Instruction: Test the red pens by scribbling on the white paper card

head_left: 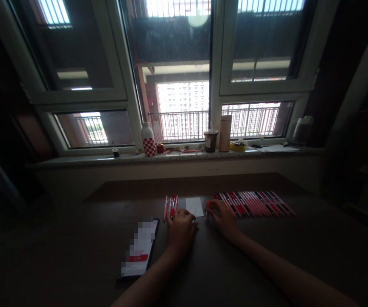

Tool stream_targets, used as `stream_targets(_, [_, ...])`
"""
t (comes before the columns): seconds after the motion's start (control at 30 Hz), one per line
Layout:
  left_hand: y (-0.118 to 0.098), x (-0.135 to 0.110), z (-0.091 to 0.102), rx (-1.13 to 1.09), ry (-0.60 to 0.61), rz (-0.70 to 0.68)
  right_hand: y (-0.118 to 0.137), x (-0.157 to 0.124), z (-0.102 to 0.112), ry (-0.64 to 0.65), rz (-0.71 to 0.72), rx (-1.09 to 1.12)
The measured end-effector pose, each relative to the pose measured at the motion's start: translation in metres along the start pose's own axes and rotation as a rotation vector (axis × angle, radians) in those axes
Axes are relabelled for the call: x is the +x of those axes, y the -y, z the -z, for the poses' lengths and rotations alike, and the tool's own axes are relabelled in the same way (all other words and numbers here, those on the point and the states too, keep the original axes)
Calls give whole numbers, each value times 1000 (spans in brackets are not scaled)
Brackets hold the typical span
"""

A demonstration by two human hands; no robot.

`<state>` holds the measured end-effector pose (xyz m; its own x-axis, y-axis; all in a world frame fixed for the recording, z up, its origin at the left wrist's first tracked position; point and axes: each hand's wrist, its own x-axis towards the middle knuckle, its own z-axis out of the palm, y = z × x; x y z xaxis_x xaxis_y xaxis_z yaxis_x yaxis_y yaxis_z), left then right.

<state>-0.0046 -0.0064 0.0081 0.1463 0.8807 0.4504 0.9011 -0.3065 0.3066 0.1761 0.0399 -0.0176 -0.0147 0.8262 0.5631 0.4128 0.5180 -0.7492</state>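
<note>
My left hand [181, 230] rests on the dark table [75, 238] with its fingers curled, its fingertips at the near edge of a small white paper [194, 206] and beside a few red and pink pens [170, 206]. My right hand [222, 218] lies to the right of the paper, fingers pinched round a red pen [207, 208] at the left end of a long row of red pens [256, 203]. Dim light hides what, if anything, the left fingers hold.
A phone [138, 251] with a lit screen lies left of my left arm. On the window sill [75, 160] stand a red-checked white bottle [148, 140], a dark cup [210, 141], a tall tan tumbler [225, 133], and papers [275, 148].
</note>
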Motion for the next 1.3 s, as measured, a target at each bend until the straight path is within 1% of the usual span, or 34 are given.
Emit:
stream_targets(0.13, [0, 0, 0, 0, 2, 1, 5, 0, 1, -25, -7, 46])
stream_targets(0.3, [0, 0, 0, -6, -2, 0, 8, -1, 3, -18, -14, 79])
stream_targets(0.47, [0, 0, 0, 13, -7, 7, 9, -1, 4, -7, -12, 62])
stream_targets(0.57, [0, 0, 0, 30, -11, 9, 7, -1, 4, -21, -1, 35])
stream_targets(0.73, [-1, 0, 1, 46, -20, 22, 9, -1, 5, -23, 42, -57])
stream_targets(0.93, [-1, 0, 2, 55, -14, 44, 15, -1, 7, 67, 127, -246])
stream_targets(1.1, [-1, 0, 1, 66, -18, 34, 11, -2, 6, 134, 124, -386])
stream_targets(1.3, [0, 1, -1, 61, -22, 32, 8, -4, 4, 187, 134, -444])
